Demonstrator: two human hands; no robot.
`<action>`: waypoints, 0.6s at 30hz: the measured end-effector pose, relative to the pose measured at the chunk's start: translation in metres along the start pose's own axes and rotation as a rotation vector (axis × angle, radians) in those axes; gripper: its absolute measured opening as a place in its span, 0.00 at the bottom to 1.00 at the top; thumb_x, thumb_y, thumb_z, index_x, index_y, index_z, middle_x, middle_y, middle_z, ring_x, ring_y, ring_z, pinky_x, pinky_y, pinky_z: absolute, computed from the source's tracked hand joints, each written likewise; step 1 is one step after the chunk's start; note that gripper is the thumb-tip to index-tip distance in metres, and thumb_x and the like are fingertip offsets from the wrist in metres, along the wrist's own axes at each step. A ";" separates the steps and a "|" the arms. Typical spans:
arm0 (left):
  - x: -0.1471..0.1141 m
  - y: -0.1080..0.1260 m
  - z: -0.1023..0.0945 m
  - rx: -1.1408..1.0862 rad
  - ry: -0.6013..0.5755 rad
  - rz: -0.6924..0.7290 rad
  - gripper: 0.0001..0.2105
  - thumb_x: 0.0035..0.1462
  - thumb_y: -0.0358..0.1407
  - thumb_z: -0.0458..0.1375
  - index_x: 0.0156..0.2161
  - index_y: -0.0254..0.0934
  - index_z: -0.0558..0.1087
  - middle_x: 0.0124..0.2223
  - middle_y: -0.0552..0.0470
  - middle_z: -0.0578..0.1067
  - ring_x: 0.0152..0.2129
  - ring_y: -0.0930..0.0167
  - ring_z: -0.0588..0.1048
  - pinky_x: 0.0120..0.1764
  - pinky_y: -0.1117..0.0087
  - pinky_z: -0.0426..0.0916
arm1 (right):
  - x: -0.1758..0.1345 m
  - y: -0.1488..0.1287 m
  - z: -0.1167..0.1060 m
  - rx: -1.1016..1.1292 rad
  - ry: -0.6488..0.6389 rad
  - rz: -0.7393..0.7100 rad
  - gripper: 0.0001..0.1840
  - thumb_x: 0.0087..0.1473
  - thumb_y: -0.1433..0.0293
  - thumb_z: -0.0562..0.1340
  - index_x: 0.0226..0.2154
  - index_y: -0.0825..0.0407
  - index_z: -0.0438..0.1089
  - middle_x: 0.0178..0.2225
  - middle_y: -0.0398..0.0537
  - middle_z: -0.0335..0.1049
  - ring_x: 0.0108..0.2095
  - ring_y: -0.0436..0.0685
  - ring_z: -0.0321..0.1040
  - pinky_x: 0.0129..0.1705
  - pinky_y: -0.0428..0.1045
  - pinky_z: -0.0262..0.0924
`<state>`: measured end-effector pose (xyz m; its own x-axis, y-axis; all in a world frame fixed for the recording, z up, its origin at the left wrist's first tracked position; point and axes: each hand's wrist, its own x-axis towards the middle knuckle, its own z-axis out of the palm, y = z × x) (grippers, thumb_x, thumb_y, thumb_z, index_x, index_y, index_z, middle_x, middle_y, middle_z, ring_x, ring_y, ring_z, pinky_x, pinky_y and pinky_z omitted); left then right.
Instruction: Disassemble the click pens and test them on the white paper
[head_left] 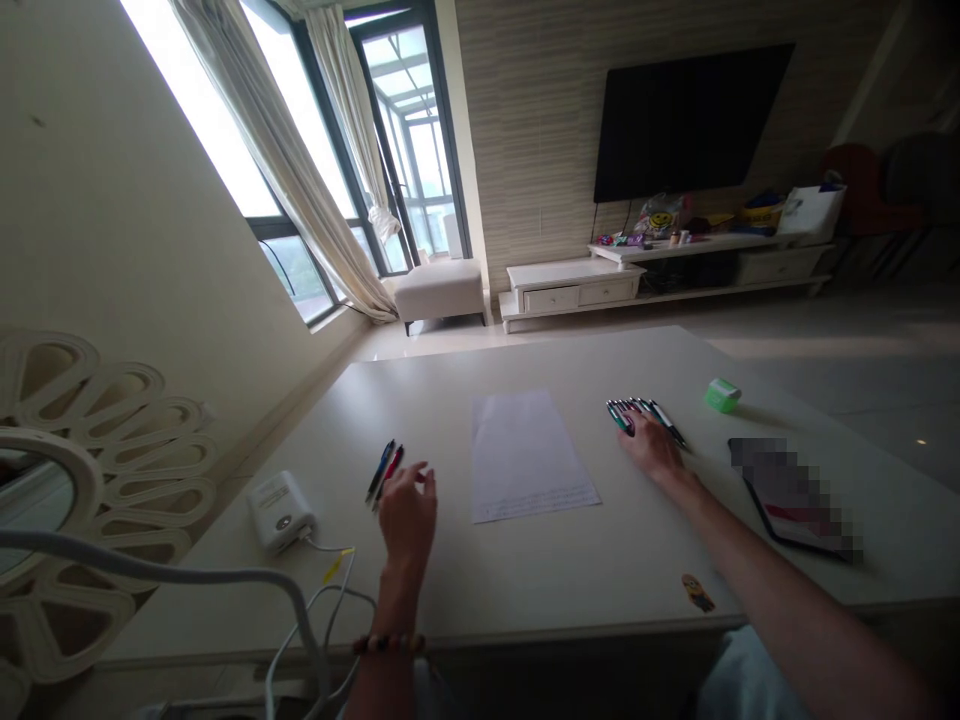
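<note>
My left hand (409, 505) rests on the table beside a blue pen (381, 468) and a red pen (392, 466). Its fingers are loosely bent and apart, with nothing seen in them. At the right, my right hand (651, 445) has its fingers closed down on a pen in a row of several pens (664, 420); the fingertips are partly hidden among them. Between my hands lies a white sheet of paper (525, 450), with lines of small writing along its near edge.
A green-and-white box (723, 394) and a dark tablet-like device (795, 500), partly blurred out, are on the right. A white power adapter (281, 510) with a cable stands left. A small cartoon sticker (697, 593) is near the front edge of the white table (577, 590).
</note>
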<state>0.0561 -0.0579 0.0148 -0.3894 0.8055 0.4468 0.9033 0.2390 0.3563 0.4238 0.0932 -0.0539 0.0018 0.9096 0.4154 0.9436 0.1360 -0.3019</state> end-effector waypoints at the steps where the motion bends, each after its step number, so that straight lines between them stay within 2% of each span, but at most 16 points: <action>1: 0.010 -0.016 -0.001 0.037 0.017 -0.082 0.14 0.56 0.38 0.51 0.43 0.35 0.73 0.35 0.45 0.76 0.34 0.64 0.72 0.41 0.64 0.65 | -0.001 -0.002 -0.002 0.001 0.011 0.002 0.15 0.51 0.68 0.57 0.41 0.55 0.69 0.37 0.56 0.68 0.33 0.57 0.66 0.34 0.49 0.56; 3: 0.022 -0.043 0.001 0.092 -0.014 -0.213 0.15 0.55 0.39 0.51 0.44 0.35 0.72 0.38 0.43 0.75 0.35 0.62 0.72 0.38 0.64 0.65 | -0.004 -0.007 -0.006 0.025 0.031 0.001 0.13 0.52 0.67 0.56 0.39 0.54 0.69 0.36 0.54 0.68 0.32 0.57 0.65 0.33 0.49 0.56; 5: 0.026 -0.060 0.005 0.044 -0.072 -0.318 0.15 0.52 0.40 0.54 0.43 0.35 0.73 0.39 0.40 0.74 0.38 0.59 0.72 0.37 0.64 0.65 | -0.007 -0.015 -0.012 0.075 0.056 -0.008 0.12 0.52 0.67 0.55 0.37 0.53 0.70 0.34 0.52 0.68 0.31 0.56 0.65 0.34 0.49 0.57; 9: 0.023 -0.067 0.006 -0.079 -0.091 -0.430 0.16 0.51 0.40 0.55 0.40 0.31 0.73 0.41 0.34 0.73 0.38 0.57 0.72 0.34 0.64 0.65 | -0.013 -0.033 -0.027 0.210 0.110 -0.023 0.12 0.53 0.68 0.54 0.35 0.53 0.71 0.34 0.52 0.69 0.32 0.56 0.65 0.36 0.49 0.57; 14: 0.023 -0.049 -0.001 -0.263 -0.104 -0.424 0.15 0.52 0.40 0.52 0.37 0.29 0.72 0.36 0.36 0.75 0.34 0.60 0.74 0.32 0.66 0.66 | -0.029 -0.068 -0.053 0.433 0.068 0.001 0.14 0.54 0.65 0.53 0.33 0.54 0.71 0.32 0.53 0.70 0.30 0.56 0.65 0.36 0.50 0.58; 16: 0.018 -0.031 -0.001 -0.377 -0.141 -0.378 0.16 0.53 0.43 0.52 0.37 0.30 0.72 0.33 0.40 0.76 0.31 0.63 0.74 0.31 0.67 0.67 | -0.042 -0.089 -0.061 0.577 -0.012 0.004 0.16 0.54 0.62 0.53 0.31 0.54 0.71 0.31 0.53 0.70 0.29 0.55 0.65 0.35 0.49 0.58; 18: 0.007 -0.005 0.001 -0.562 -0.224 -0.326 0.19 0.52 0.48 0.52 0.37 0.32 0.72 0.30 0.46 0.76 0.26 0.67 0.74 0.29 0.69 0.68 | -0.057 -0.111 -0.066 0.759 -0.151 0.006 0.19 0.54 0.58 0.53 0.29 0.55 0.71 0.30 0.51 0.70 0.29 0.54 0.65 0.33 0.48 0.58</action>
<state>0.0490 -0.0527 0.0156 -0.5245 0.8471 0.0853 0.4921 0.2199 0.8423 0.3408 0.0000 0.0123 -0.0901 0.9475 0.3070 0.4578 0.3131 -0.8321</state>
